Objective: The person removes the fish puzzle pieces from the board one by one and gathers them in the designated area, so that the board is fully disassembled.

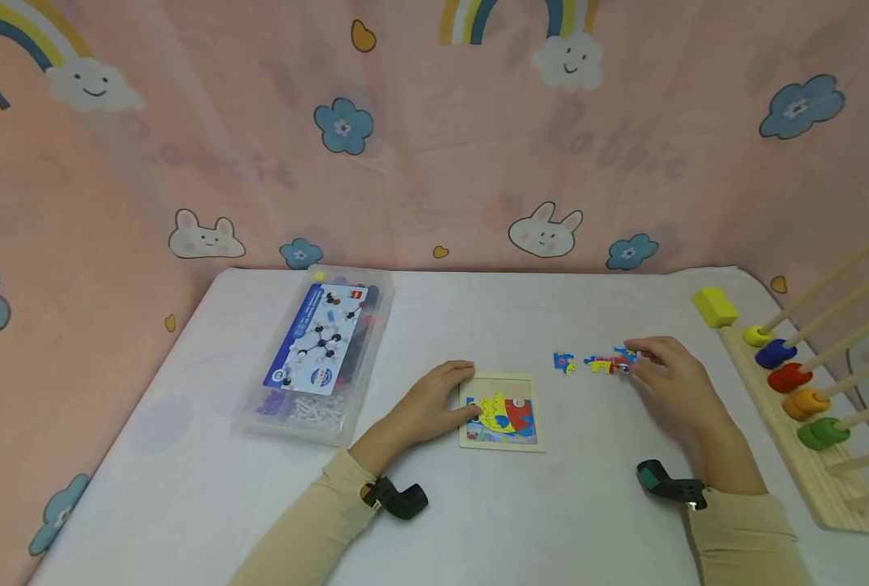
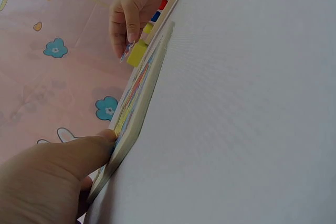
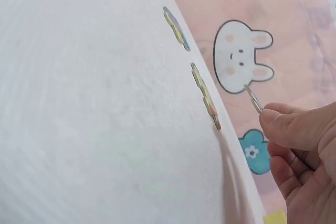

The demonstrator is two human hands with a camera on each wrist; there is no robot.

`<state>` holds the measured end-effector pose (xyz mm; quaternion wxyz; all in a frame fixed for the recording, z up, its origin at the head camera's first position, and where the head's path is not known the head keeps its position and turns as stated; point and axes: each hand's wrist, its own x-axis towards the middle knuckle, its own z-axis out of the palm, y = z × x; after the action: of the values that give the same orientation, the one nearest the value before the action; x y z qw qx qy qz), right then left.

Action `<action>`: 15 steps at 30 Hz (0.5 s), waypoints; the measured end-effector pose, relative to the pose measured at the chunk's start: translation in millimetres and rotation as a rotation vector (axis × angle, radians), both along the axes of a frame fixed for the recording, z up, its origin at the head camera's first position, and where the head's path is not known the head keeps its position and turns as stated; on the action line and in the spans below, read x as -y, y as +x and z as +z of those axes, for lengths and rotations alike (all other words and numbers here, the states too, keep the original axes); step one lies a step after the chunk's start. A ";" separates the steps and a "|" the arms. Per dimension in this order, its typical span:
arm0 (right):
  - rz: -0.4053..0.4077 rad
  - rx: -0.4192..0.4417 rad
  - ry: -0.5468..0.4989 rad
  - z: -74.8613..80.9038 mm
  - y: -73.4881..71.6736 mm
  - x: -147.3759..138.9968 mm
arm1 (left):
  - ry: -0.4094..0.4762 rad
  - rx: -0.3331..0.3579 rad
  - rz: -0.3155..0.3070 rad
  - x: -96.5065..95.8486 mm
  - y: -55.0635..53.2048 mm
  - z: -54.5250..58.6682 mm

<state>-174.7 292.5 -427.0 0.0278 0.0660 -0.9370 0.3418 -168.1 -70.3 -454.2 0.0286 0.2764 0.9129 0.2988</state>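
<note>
My left hand (image 1: 427,407) holds a small square wooden puzzle tray (image 1: 504,383) by its left side, with the thumb over the top face and a finger at the edge. Colourful pieces in yellow, red and blue fill the tray's lower part, and bare wood shows in its upper part. To the right, my right hand (image 1: 674,381) pinches a puzzle piece (image 3: 253,99) between thumb and fingertips, raised above the table. Just left of that hand lies a yellow and red piece (image 1: 600,366). Farther left is a blue and yellow piece (image 1: 564,363).
A clear plastic box (image 1: 320,342) with a molecule picture on its lid stands at the left. Along the right side is a wooden board (image 1: 793,439) with upright pegs and coloured beads. A yellow block (image 1: 715,307) sits at its far end, near the patterned cloth.
</note>
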 end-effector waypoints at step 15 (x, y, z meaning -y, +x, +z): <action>-0.074 0.037 -0.012 -11.4 1.7 -19.0 | 0.003 -0.005 -0.004 0.6 -0.7 -1.8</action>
<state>-173.0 311.5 -438.5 0.0233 0.0246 -0.9371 0.3474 -168.8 -70.9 -456.0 0.0266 0.2792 0.9120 0.2993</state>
